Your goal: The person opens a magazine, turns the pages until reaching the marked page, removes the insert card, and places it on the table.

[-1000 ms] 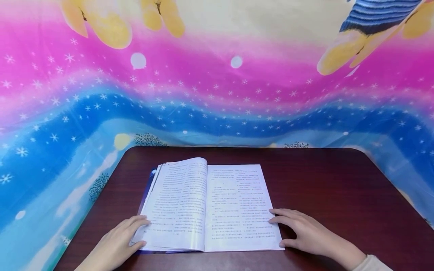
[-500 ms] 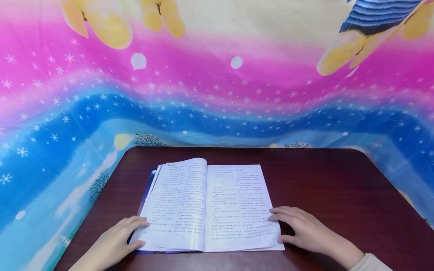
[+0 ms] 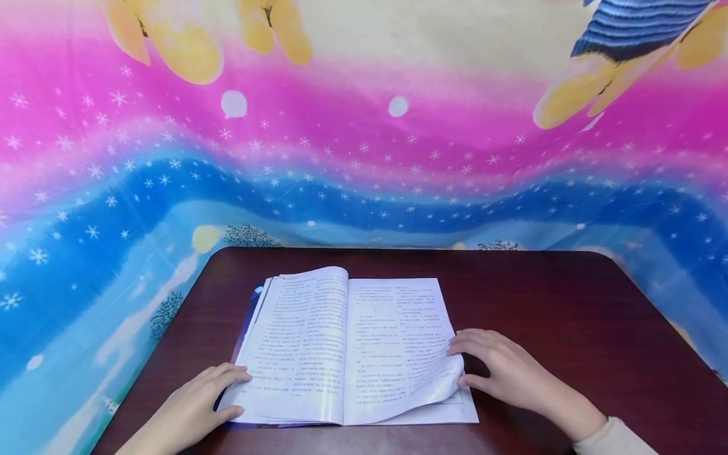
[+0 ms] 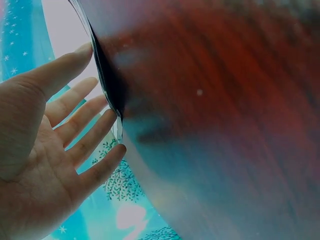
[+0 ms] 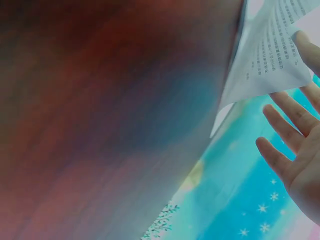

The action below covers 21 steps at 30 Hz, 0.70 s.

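Note:
A magazine (image 3: 301, 335) lies spread on the dark table, its pages covered in small print. My left hand (image 3: 188, 401) rests at the lower left edge, fingertips and thumb on the left page; the left wrist view has the fingers extended along the magazine's edge (image 4: 104, 75). On the opposite side my right hand (image 3: 506, 373) pinches the outer edge of a right-hand page (image 3: 423, 379) between thumb and fingers. That page curls up at its lower corner, uncovering part of the sheet (image 3: 449, 414) beneath. Seen from the right wrist, the lifted page (image 5: 275, 60) bends by the thumb.
The reddish-brown table (image 3: 569, 316) has rounded far corners and extends to the right of the magazine. Behind and beside it hangs a pink and blue cloth (image 3: 364, 158) with snowflakes. A dark blue cover (image 3: 248, 313) peeks out beneath the left pages.
My right hand has moved slightly up and away along the page's edge, and the lower right corner, flat before, now curls up. My left hand stays in nearly the same place.

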Motion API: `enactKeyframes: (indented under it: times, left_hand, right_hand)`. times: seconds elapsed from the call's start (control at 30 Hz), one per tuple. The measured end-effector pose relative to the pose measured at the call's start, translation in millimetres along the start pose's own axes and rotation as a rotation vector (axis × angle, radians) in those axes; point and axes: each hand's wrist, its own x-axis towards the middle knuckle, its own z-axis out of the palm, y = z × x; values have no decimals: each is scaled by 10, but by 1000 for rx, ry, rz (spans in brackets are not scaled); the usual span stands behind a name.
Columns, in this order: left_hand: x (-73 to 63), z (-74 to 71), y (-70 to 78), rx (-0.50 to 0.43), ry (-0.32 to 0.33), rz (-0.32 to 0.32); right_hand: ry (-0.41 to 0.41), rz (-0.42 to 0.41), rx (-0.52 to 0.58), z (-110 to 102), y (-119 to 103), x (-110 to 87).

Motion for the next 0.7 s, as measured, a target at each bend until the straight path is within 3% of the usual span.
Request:
enactKeyframes:
  times: [0.3, 0.53, 0.7]
  left_hand:
    - [1, -19, -1, 12, -14, 20]
    - [15, -25, 46, 88, -22, 31]
    - [-7, -82, 196, 138, 58, 67]
  right_hand:
    - [3, 10, 30, -76, -41, 206]
    - [117, -65, 21, -99, -66, 338]
    - [151, -102, 37, -134, -102, 408]
